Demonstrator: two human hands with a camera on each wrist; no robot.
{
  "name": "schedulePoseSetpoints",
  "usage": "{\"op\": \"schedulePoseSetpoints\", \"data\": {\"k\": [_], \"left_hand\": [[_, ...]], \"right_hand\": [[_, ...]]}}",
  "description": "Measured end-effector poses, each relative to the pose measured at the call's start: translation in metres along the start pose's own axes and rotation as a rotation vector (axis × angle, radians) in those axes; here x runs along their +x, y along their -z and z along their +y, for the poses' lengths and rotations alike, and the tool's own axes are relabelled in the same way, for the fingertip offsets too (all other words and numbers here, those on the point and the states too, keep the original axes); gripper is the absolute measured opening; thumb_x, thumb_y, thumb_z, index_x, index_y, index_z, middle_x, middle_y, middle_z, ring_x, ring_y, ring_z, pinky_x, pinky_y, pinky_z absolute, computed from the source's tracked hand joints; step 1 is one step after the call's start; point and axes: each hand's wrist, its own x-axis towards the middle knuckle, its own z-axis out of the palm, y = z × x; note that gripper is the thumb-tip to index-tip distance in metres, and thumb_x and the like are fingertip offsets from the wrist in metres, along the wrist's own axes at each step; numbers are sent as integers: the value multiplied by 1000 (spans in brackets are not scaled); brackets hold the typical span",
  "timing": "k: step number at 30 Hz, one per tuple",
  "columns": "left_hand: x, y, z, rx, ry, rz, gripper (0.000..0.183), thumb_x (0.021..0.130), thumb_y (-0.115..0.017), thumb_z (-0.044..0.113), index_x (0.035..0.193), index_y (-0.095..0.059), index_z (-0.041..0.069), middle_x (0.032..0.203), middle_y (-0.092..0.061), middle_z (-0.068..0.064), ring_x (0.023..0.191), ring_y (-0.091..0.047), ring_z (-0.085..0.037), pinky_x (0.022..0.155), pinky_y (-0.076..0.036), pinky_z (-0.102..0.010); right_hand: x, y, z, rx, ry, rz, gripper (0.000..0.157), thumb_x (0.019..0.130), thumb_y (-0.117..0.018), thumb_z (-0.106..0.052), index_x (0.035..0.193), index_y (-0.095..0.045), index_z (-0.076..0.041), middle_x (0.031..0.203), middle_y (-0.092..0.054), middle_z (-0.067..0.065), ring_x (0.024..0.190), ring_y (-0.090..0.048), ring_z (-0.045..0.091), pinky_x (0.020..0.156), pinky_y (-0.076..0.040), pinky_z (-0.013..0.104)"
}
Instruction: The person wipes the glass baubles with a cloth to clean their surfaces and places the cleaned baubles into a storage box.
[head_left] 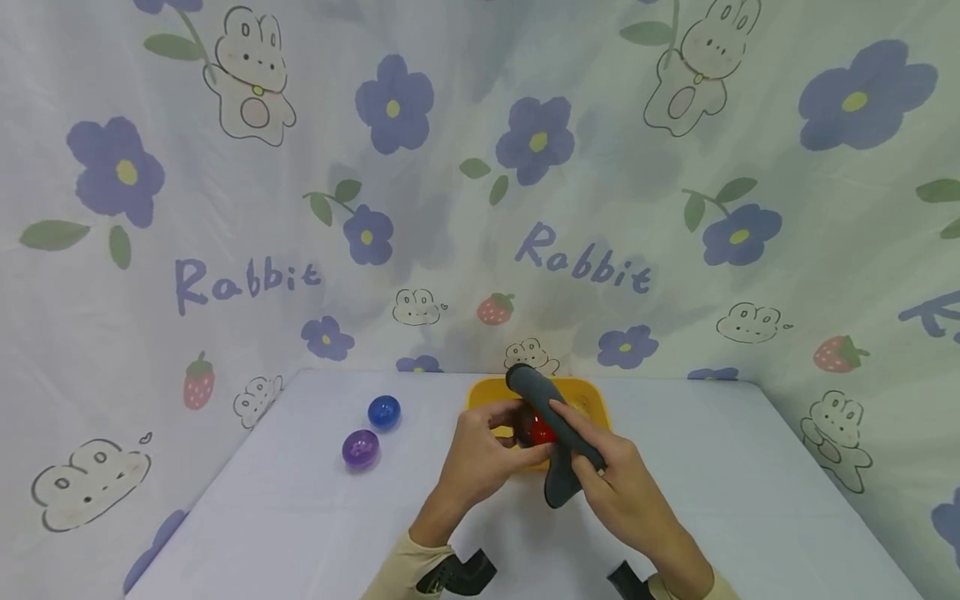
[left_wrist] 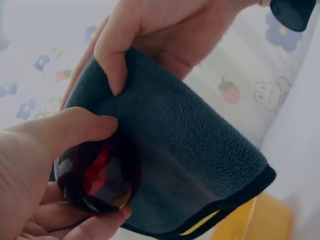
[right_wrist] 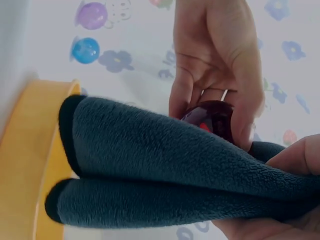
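Observation:
My left hand (head_left: pixel 480 450) grips a shiny, see-through dark red ball (left_wrist: pixel 97 175), thumb on top and fingers below. In my right hand (head_left: pixel 618 475) is a folded dark grey-green cloth (left_wrist: pixel 170 145) with black edging, pinched between thumb and fingers. The cloth lies against the ball's side in the left wrist view. From the right wrist, the cloth's two folded layers (right_wrist: pixel 145 140) hide the lower part of the ball. Both hands are raised in front of a yellow container (head_left: pixel 592 400), which they partly cover in the head view.
A blue ball (head_left: pixel 384 412) and a purple ball (head_left: pixel 361 450) sit on the white table (head_left: pixel 300 517), left of the container. Behind the table hangs a pale curtain (head_left: pixel 450 200) printed with flowers and rabbits.

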Motion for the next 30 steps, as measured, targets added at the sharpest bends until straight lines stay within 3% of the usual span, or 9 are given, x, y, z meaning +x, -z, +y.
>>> {"op": "schedulePoseSetpoints", "data": {"k": [4, 8, 13, 17, 22, 30], "left_hand": [[-2, -4, 1, 13, -28, -47, 36, 79, -91, 28, 111, -77, 18, 88, -74, 1, 79, -65, -10, 71, -64, -29], [-4, -6, 3, 14, -70, -86, 40, 78, -91, 27, 115, -77, 20, 88, -73, 5, 77, -63, -8, 68, -63, -24], [-7, -5, 8, 18, -115, -109, 50, 79, -91, 25, 126, -74, 18, 106, -78, 5, 84, -67, -7, 73, -63, -22], [-8, -4, 12, 20, -143, -104, 55, 79, -91, 23, 130, -72, 16, 120, -77, 1, 93, -72, -10, 73, -64, -22], [-9, -3, 14, 30, -183, -75, 57, 77, -92, 23, 130, -72, 12, 121, -77, -5, 91, -72, -13, 67, -63, -22], [-11, -2, 14, 24, -210, 5, 60, 76, -93, 24, 130, -72, 9, 111, -78, -10, 79, -66, -11, 63, -64, -28]], "right_hand": [[1, 1, 2, -38, 24, -2, 68, 93, -48, 12, 151, -54, -22, 141, -66, 16, 93, -66, 21, 76, -58, 22], [3, 3, 7, -15, -8, -22, 65, 94, -48, 11, 150, -55, -21, 137, -67, 16, 91, -62, 22, 69, -54, 24], [5, 8, 12, 77, -62, -61, 61, 98, -44, 8, 151, -53, -21, 137, -65, 18, 95, -62, 25, 72, -52, 27], [7, 12, 12, 152, -60, -76, 57, 102, -44, 4, 153, -51, -20, 145, -60, 20, 111, -65, 29, 86, -58, 30], [8, 12, 15, 224, -9, -102, 52, 105, -42, 1, 155, -47, -11, 149, -55, 26, 125, -65, 37, 95, -60, 33], [7, 11, 20, 287, 21, -88, 54, 103, -43, 4, 157, -43, -5, 153, -51, 27, 126, -61, 1, 96, -57, 20]]}}
